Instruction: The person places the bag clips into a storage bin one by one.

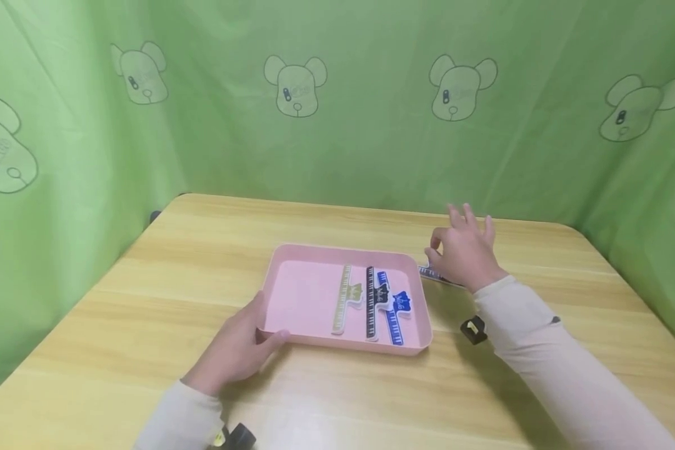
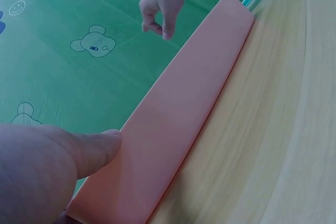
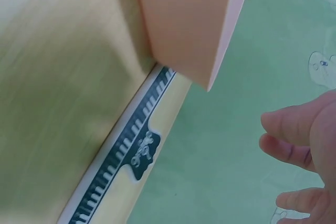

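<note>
The dark piano-keyboard page clip (image 3: pixel 123 146) lies on the counter (image 1: pixel 146 312), just beside the pink tray (image 1: pixel 298 294). Right hand (image 1: pixel 468 255): grip narrow, holding nothing. Left hand (image 1: pixel 233 350) holds the tray. Clip should be light, stiff; pinch at emblem tab (image 3: pixel 142 157).

A dark clip (image 3: pixel 125 147) with white key-like bars and a white-figured tab (image 3: pixel 142 156) lies on the wooden table (image 3: pixel 52 108), one end at a corner of the pink tray (image 3: pixel 184 19), while the right hand (image 3: pixel 323 148), apart from both, shows against printed green cloth (image 3: pixel 215 150).
</note>
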